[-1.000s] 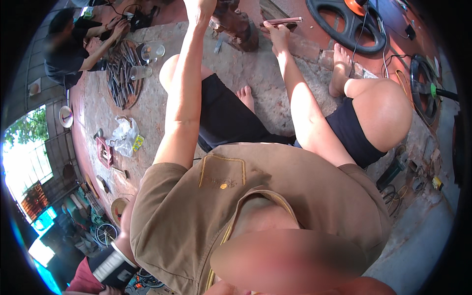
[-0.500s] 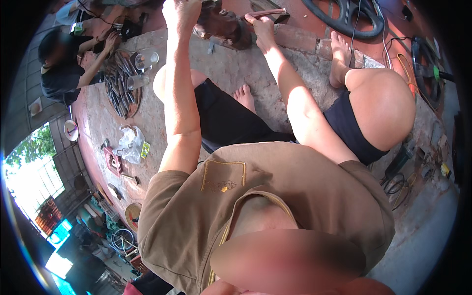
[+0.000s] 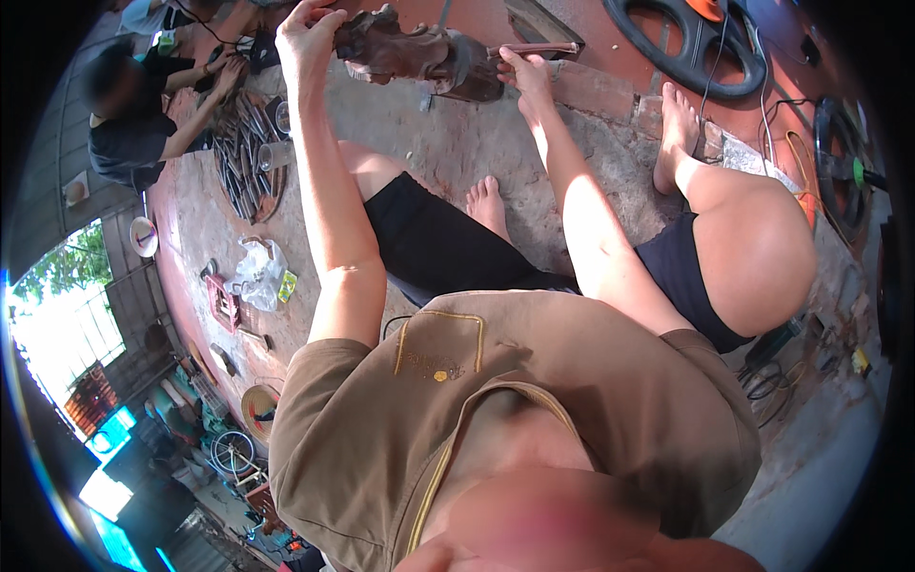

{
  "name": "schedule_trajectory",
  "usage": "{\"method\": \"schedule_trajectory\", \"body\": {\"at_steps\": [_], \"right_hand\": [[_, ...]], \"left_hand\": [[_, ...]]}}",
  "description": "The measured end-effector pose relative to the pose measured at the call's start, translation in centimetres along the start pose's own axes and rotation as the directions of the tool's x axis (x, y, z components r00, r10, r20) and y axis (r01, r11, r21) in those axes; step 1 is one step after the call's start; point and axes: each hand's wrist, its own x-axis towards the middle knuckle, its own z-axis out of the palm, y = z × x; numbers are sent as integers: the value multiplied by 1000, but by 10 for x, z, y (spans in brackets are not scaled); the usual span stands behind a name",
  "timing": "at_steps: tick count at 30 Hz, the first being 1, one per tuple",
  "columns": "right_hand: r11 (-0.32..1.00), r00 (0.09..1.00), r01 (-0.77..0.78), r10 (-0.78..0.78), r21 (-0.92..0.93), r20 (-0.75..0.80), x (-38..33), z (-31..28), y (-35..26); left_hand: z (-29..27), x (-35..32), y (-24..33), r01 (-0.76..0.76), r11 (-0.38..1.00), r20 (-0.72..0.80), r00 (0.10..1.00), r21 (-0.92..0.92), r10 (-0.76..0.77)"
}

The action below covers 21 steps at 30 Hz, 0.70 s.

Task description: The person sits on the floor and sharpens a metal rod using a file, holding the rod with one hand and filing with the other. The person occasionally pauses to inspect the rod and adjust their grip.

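Observation:
A dark brown carved wooden figure [image 3: 419, 55] lies on its side on the floor in front of me, at the top of the view. My left hand [image 3: 310, 43] is at its left end, fingers bent and drawn together; whether they grip the carving or something small, I cannot make out. At the carving's right end, my right hand [image 3: 526, 78] pinches a slim reddish-brown stick [image 3: 548, 48] between thumb and fingers. The stick points sideways, and its left tip is close to the wood.
A round tray of carving tools [image 3: 248, 157] lies at the left, beside a clear plastic cup [image 3: 274, 156]. Another person [image 3: 129, 133] works behind it. A plastic bag [image 3: 262, 272] is on the floor. Black spoked wheels [image 3: 686, 43] and cables lie at the right, past my bare foot [image 3: 679, 129].
My left hand has moved left, uncovering more of the carving's left end. My right hand keeps its pinch on the stick. The whole view has shifted slightly.

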Motion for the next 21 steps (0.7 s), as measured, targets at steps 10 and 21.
{"method": "schedule_trajectory", "body": {"at_steps": [10, 21], "right_hand": [[977, 990, 133, -122, -170, 70, -4, 7, -15], [713, 912, 344, -409, -611, 35, 7, 1, 13]], "left_hand": [[8, -7, 18, -40, 988, 144, 988, -147, 61], [19, -36, 78, -75, 984, 306, 944, -164, 123]]}}
